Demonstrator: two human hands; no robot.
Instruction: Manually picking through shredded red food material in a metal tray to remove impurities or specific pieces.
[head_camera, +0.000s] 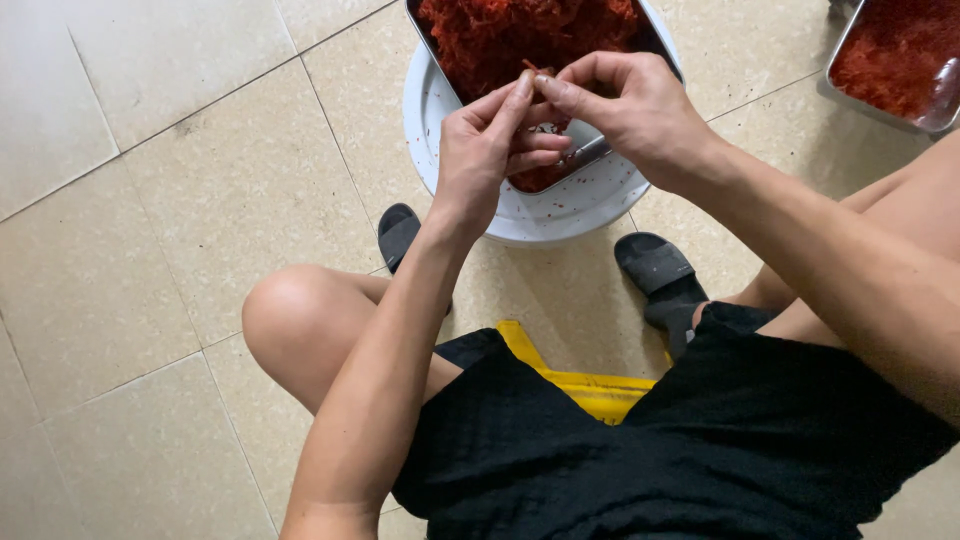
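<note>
Evidently the person is sitting low on a yellow stool (590, 385), knees spread so that the work is falling directly between the legs and under the eyes. Both hands are meeting above a metal tray (655, 45) heaped with red dried chilli pieces (520, 35), which is resting on a white round lid-like base (440, 130) on the tiled floor (150, 200); that base is lifting the tray a little and catching the red flecks that are scattering on its rim. The left hand (485, 150) is pinching with thumb and forefinger closed narrow on a single thin chilli piece (532, 68), the other fingers curling in beneath. The right hand (635, 110) is gripping the same piece from the other side, fingertips touching those of the left, so the two are pulling or splitting it just over the heap, where anything dropped is landing back in the tray. A slim metal blade or tool (590, 152) is showing under the right palm, though whether that hand is holding it cannot be told. Black slippers (660, 275) are planted just beside the base, bracing the posture. A second tray of red chilli (895, 55) is sitting well apart at the upper right, keeping its contents separate.
</note>
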